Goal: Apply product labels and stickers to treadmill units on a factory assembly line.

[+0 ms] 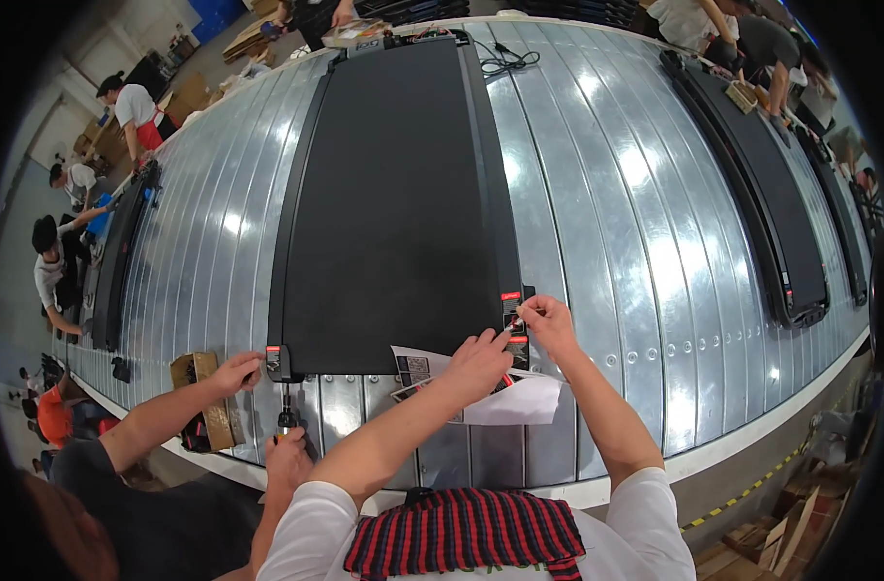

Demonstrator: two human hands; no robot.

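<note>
Head view: black deck mid-frame, I'd guess label work at its lower-right corner. Right hand is pinched narrow, can't tell on what; left hand by the red-topped labels, grip unclear. Next move probably wants gentle, precise handling.

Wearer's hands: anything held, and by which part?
Cannot tell: the left hand and right hand are by the red-topped label; anything pinched is too small.
</note>
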